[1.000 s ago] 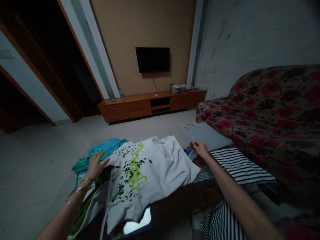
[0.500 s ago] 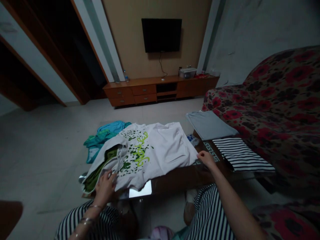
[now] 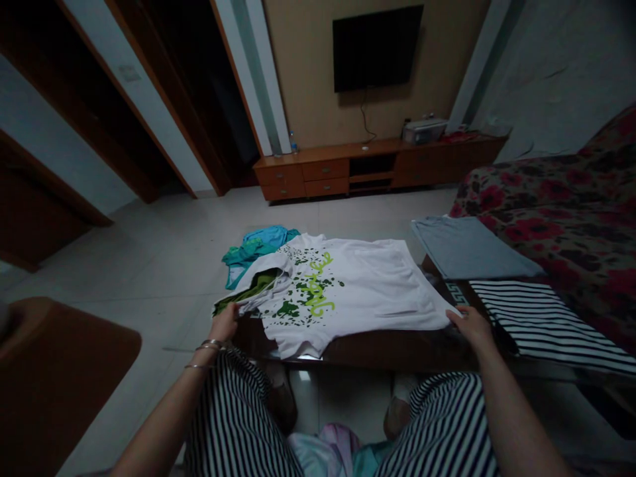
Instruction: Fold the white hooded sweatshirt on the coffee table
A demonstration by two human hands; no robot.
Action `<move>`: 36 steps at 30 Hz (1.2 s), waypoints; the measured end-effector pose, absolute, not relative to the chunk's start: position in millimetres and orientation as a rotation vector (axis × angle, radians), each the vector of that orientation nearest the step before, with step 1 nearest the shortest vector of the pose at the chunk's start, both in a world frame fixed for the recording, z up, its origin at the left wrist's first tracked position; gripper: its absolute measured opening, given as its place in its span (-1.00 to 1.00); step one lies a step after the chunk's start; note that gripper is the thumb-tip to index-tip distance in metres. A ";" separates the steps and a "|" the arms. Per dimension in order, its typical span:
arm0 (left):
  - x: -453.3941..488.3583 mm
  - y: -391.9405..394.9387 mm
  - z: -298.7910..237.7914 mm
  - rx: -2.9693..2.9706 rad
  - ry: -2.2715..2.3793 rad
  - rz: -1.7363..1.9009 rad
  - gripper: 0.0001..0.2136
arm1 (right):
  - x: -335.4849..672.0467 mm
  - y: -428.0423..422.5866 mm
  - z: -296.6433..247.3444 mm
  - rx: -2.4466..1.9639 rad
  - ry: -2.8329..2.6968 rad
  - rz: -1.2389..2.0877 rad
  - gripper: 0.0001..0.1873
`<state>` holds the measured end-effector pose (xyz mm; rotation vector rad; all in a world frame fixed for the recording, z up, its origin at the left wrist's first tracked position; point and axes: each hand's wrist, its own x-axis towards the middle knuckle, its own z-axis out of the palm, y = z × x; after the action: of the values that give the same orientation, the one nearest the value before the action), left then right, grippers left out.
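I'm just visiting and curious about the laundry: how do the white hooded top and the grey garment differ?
The white hooded top has a green print; the grey garment shows none. The white hooded top is spread out, slightly wrinkled, while the grey garment lies as a neat panel. The left hand and right hand hold the white hooded top; neither touches the grey garment. Both are cloth.

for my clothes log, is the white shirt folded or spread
Spread: the white shirt lies across the table, green print up, right hand pinching it.
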<state>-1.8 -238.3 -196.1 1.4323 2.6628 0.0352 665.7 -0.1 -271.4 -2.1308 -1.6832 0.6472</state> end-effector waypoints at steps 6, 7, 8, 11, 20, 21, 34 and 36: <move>-11.6 -245.8 -186.3 1.362 2.789 0.005 -0.69 | 667.9 -3.6 -266.5 -2.362 -1.809 0.606 -0.54; -11.4 -246.3 -185.8 1.364 2.792 0.001 -0.76 | 667.6 -5.8 -264.8 -2.382 -1.812 0.622 -0.53; -10.5 -246.3 -185.5 1.371 2.789 0.002 -0.81 | 666.7 -8.2 -263.1 -2.388 -1.825 0.631 -0.51; -3.5 -243.5 -185.3 1.439 2.729 0.041 -0.82 | 661.4 -14.6 -259.1 -2.384 -1.894 0.631 -0.49; 42.6 -221.3 -183.0 1.451 2.536 0.315 -0.84 | 656.1 -17.1 -256.3 -2.373 -2.014 0.559 -0.48; 44.5 -219.2 -181.6 1.414 2.541 0.330 -0.88 | 656.4 -17.3 -256.6 -2.360 -2.021 0.558 -0.49; 105.4 -194.1 -39.2 1.411 1.269 0.735 -0.35 | 662.9 -12.6 -268.0 -2.321 -2.058 0.561 -0.48; 94.4 -186.9 -47.2 1.463 1.477 0.661 -0.37 | 662.5 -12.9 -267.4 -2.309 -2.064 0.546 -0.49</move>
<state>94.4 -186.9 -47.2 1.4630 1.4774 0.6606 662.5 -12.9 -267.4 -2.3087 -2.0643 0.5456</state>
